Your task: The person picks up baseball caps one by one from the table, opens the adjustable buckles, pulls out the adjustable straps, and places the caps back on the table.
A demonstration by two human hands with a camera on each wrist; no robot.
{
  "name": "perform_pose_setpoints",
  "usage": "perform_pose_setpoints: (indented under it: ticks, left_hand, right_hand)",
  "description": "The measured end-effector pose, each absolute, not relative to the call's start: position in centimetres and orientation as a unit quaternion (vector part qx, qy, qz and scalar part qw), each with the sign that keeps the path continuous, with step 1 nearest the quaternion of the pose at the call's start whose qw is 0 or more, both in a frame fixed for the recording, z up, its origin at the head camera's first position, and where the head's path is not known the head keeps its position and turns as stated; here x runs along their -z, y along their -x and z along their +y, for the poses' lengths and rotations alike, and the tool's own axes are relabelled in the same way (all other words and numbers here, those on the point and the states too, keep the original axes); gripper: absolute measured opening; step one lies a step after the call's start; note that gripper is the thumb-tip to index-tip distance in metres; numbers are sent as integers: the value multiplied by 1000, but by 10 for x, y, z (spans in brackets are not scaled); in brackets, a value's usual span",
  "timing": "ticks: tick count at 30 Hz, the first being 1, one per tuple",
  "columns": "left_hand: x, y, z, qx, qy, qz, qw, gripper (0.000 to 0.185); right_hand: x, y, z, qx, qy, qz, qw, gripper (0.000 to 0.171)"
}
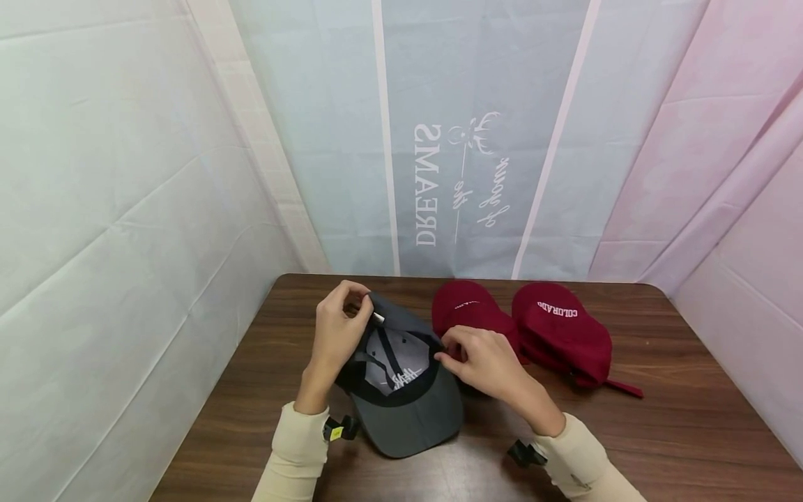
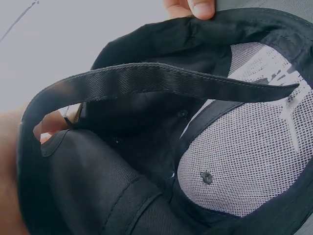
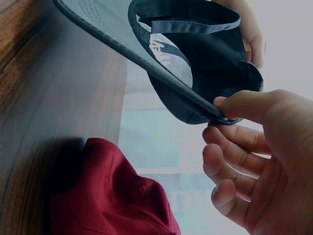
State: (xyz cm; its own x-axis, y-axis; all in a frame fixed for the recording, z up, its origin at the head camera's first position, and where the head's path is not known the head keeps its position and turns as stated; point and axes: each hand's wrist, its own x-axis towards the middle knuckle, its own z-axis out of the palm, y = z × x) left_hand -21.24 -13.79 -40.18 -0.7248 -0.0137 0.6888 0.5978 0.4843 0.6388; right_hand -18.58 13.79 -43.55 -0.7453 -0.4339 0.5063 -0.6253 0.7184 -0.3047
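A dark grey baseball cap (image 1: 410,418) is held up with its inside showing and its brim toward me. My left hand (image 1: 339,324) grips the back edge of it, close to the strap (image 2: 146,81) and its small metal buckle. With thumb and index finger my right hand (image 3: 274,142) pinches the sweatband edge on the right side; its other fingers are loosely curled below. Mesh lining (image 2: 234,156) and white stitching show inside the crown. The strap's loose end reaches across the opening in the left wrist view.
Two dark red caps lie on the brown wooden table (image 1: 677,418) at the back right. The nearer red cap (image 1: 467,307) is partly behind my right hand. The other red cap (image 1: 561,331) reads COLORADO, its strap trailing right. Fabric backdrops (image 1: 464,70) surround the table.
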Motion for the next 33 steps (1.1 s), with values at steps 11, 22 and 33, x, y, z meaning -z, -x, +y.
perform_pose_setpoints:
  ticks: [11,22,33]
  left_hand:
    - [398,211,-142,473,179,-796,331,10]
    - [391,211,-146,480,175,-782,357,12]
    - [384,208,-149,483,188,-762,389,12]
  right_hand:
    - [430,192,134,-284,-308,-893,163,19]
    - [423,202,128,-326,-323,-870,181,13]
    - [421,219,122,-317,-331,-861,222,12]
